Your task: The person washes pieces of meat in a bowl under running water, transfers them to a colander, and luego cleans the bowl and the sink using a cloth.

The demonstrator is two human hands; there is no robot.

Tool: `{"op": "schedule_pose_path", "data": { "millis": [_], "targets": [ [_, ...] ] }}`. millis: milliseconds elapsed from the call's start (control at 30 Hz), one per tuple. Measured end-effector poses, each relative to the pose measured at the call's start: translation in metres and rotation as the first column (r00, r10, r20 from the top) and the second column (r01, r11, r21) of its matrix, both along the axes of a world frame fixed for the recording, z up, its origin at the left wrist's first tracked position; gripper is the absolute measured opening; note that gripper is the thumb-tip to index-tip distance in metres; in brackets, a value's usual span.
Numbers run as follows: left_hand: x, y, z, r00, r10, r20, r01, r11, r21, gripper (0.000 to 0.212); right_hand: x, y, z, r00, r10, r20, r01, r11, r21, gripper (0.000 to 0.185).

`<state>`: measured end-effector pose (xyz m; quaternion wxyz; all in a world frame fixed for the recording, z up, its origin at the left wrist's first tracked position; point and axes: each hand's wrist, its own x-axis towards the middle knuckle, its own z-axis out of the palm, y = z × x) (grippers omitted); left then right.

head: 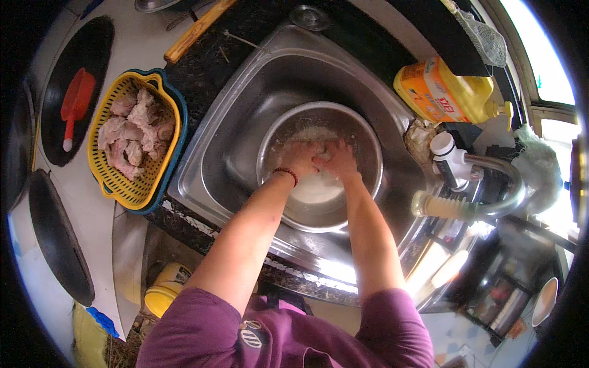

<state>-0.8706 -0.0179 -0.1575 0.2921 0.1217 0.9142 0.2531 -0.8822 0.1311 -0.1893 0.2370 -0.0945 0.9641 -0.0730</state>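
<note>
Both of my hands are inside a round stainless steel basin (319, 106) that stands in the metal sink (225, 115). Cloudy, whitish liquid (317, 188) with pale foam or bits fills part of it. My left hand (301, 158), with a dark red bead bracelet at the wrist, is partly under the liquid, fingers blurred. Close beside it, my right hand (340, 158) has its fingers spread, tips low in the basin. Whether either hand grips something cannot be seen. Left of the sink, pieces of raw meat (133, 124) lie in a yellow plastic colander (122, 193) over a blue-green one.
A curved faucet (511, 175) with a ribbed hose end reaches over the sink's right side. Behind it stands a yellow detergent jug (441, 92). A red scoop (78, 96) lies on a dark round lid or pan at far left. A wooden handle (198, 32) sits behind the colander.
</note>
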Motion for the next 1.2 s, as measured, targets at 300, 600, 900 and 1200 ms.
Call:
{"op": "schedule_pose_path", "data": {
  "millis": [300,600,900,1200],
  "targets": [
    [0.053,0.015,-0.045,0.844,0.472,0.255,-0.459,0.881,-0.112,0.032,0.079,0.002,-0.003,0.862,-0.431,0.265,0.482,0.86,-0.167,0.092],
    [0.055,-0.014,0.001,0.445,0.207,0.871,-0.78,0.567,0.264,0.06,0.103,-0.01,0.044,0.608,-0.419,0.674,0.777,0.138,-0.614,0.067],
    [0.083,-0.003,0.088,0.771,0.223,0.597,-0.625,0.084,0.776,0.048,0.131,-0.04,0.121,0.691,-0.721,-0.053,0.311,0.362,-0.879,0.052],
    [0.092,0.0,0.115,0.937,0.314,0.156,-0.24,0.252,0.938,0.042,0.139,-0.038,0.144,0.636,-0.702,-0.32,0.008,0.421,-0.907,0.055]
  ]
}}
